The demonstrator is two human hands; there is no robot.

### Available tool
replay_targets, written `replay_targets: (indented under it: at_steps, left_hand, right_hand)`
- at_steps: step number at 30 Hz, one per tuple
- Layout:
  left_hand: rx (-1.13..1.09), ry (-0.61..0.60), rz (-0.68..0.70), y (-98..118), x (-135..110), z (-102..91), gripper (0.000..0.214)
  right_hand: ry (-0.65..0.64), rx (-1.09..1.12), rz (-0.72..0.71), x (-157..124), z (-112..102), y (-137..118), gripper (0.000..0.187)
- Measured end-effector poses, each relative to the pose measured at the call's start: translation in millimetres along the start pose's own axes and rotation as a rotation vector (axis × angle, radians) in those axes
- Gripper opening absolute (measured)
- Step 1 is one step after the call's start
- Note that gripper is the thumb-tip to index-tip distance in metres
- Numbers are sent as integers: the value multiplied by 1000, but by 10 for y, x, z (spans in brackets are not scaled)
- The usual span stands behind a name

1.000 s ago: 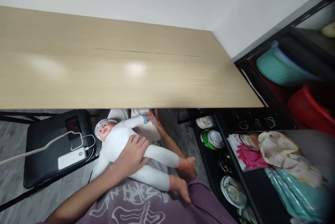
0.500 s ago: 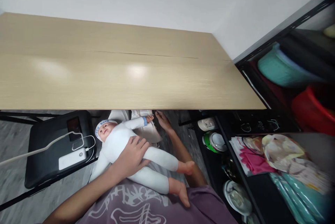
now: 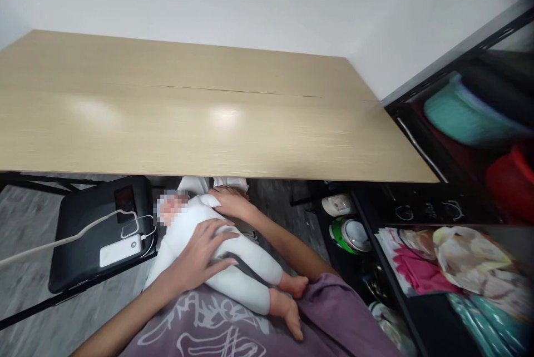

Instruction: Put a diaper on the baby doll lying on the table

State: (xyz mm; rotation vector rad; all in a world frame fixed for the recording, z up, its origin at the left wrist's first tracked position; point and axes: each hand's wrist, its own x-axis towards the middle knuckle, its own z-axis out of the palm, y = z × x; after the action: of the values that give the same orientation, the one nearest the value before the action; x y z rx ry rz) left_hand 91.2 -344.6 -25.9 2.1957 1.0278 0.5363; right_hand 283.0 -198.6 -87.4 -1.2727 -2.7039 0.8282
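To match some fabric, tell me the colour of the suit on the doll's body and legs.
The doll's suit is white there, seen in the head view.

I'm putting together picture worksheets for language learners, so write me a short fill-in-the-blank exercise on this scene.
1. The doll wears clothing coloured ____.
2. The hand nearer the tabletop is the person's ____ one.
3. The doll's feet point toward the picture's right, its head toward the ____.
4. The white device lies on a seat coloured ____.

Missing words: white; right; left; black.
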Motion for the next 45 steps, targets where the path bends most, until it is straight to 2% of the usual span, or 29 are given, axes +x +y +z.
replay_targets:
  at_steps: [3,5,7,9,12,16,20,24,28,33,37,40,45]
  left_hand:
    - [14,373,-271,-298,-541,82,35]
    - [-35,538,-538,-525,-908,155,49]
    - [-198,560,-802,-710,-1183,203,62]
    - [-392,470,-964,-820,-1330,208,65]
    - [-473,358,-969,-834,-1363,153,64]
    - [-294,415,-922,-637,-1302,65,72]
    - [-328,463,-861,-379,-1254,-28,72]
    - [-250,460,-721,-260,-1077,-259,71]
    - [-51,332,-544,-270,-603,-679,72]
    - [186,198,-331,-330,232,-1194,70]
    - [344,162,-316,-441,735,-1409,71]
    - [432,172,-337,-572,928,-1503,70]
    - [530,192,-453,-793,1050,-1637,64]
  right_hand:
    - [37,-51,-55,74,-67,-120,29]
    - [49,-87,-98,88,-129,-219,26]
    - [40,-116,-136,104,-201,-327,23]
    - [29,-146,-160,116,-286,-437,23]
    - [37,-202,-162,69,-445,-591,23]
    - [73,-205,-125,-214,-729,-746,24]
    - [109,-88,-111,-739,-1075,-808,35]
    - [202,82,-36,-1264,-1359,-728,57]
    - [337,140,72,-1482,-1489,-479,52]
    - [533,107,207,-1315,-1474,-8,45]
    - [630,8,316,-1097,-1407,357,43]
    - [662,-11,330,-982,-1352,550,40]
    - [695,34,262,-856,-1264,732,40]
